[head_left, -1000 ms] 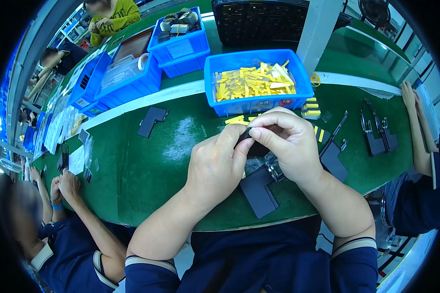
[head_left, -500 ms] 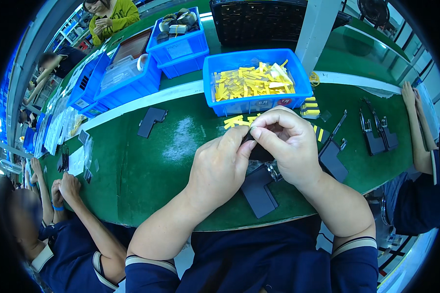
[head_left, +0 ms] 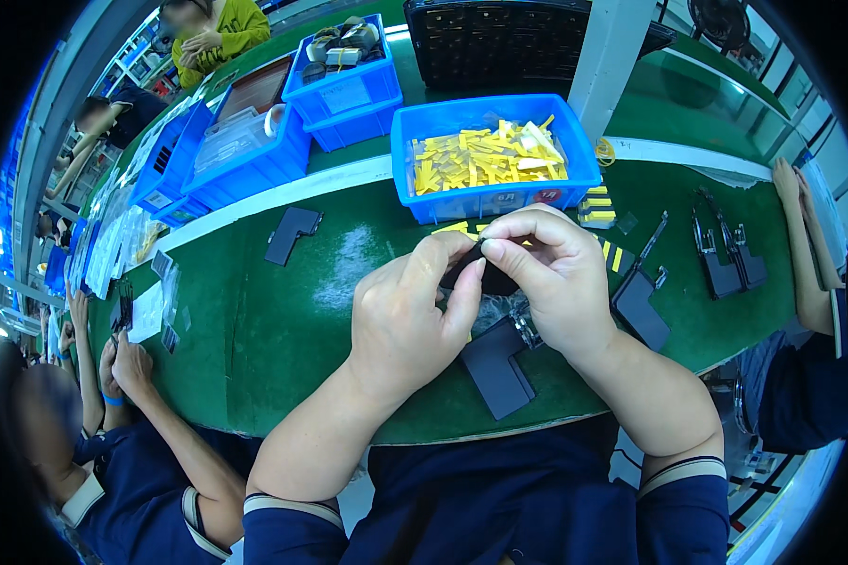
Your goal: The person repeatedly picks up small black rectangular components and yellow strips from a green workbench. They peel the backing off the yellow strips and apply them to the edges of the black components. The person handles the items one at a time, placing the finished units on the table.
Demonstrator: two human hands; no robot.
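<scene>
Right hand (head_left: 561,273), mine, centre of frame: thumb and forefinger pinched together on the edge of a small black piece (head_left: 453,275). Left hand (head_left: 400,315), mine, just left of it: thumb and forefinger slightly parted, the black piece between them; I cannot tell whether they press on it. The piece sits mid-frame, partly hidden by my fingers.

Dark L-shaped plate (head_left: 497,379), one: on the green table (head_left: 283,358), lower centre, below my hands, metal fitting at its upper end. Similar dark plate (head_left: 643,315), one: right of my right hand. Blue bin (head_left: 429,209), one: upper centre, holding many yellow strips (head_left: 476,165). Dark angled piece (head_left: 292,235), one: left of centre, lying flat.
</scene>
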